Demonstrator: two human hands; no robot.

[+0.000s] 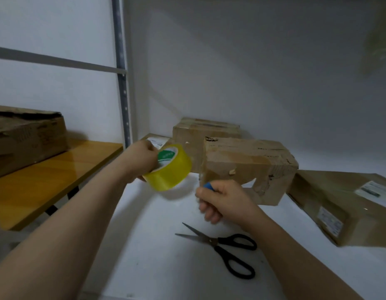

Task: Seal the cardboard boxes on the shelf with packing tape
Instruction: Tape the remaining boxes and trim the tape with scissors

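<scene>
My left hand (142,159) grips a yellow roll of packing tape (169,167) with a green core, held above the white shelf (157,245). My right hand (220,200) is curled, pinching a small blue piece (208,186) at its fingertips, just in front of a worn cardboard box (248,167). Whether a strip of tape runs between roll and hand, I cannot tell. A second box (198,131) stands behind the worn one. A flat box with labels (347,204) lies at the right.
Black-handled scissors (226,245) lie open on the shelf near my right forearm. A yellow wooden table (42,180) at the left carries a large torn cardboard box (25,135). A metal shelf upright (123,83) stands between table and shelf.
</scene>
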